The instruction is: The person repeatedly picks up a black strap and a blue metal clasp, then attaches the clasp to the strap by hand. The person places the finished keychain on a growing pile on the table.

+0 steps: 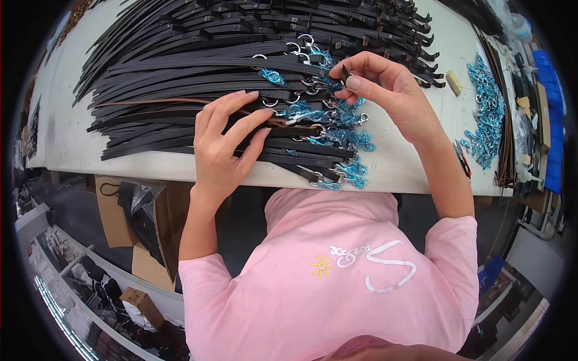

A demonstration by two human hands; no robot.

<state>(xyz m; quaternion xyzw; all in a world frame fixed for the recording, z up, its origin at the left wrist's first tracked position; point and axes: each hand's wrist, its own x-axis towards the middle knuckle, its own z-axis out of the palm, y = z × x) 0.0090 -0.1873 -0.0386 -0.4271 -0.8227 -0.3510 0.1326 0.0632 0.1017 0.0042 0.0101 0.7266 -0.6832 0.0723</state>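
My right hand (391, 87) is raised over the right ends of a row of straps, with thumb and forefinger pinching the short end of a black strap (344, 74). Over the straps' middle, my left hand (223, 135) lies with its fingers spread, fingertips resting on the black straps (162, 129). Metal rings (270, 103) and clasps in blue plastic wrap (301, 112) are fixed along the right ends of these straps. A thin brown strap (150, 102) runs among them and passes beneath my left fingers.
More black straps (253, 27) cover the far part of the white table (66, 138). To the right lie a pile of blue-wrapped clasps (486, 114), a yellowish block (453, 83) and a small red-and-black tool (462, 157). Cardboard boxes (114, 216) stand below the table's left front edge.
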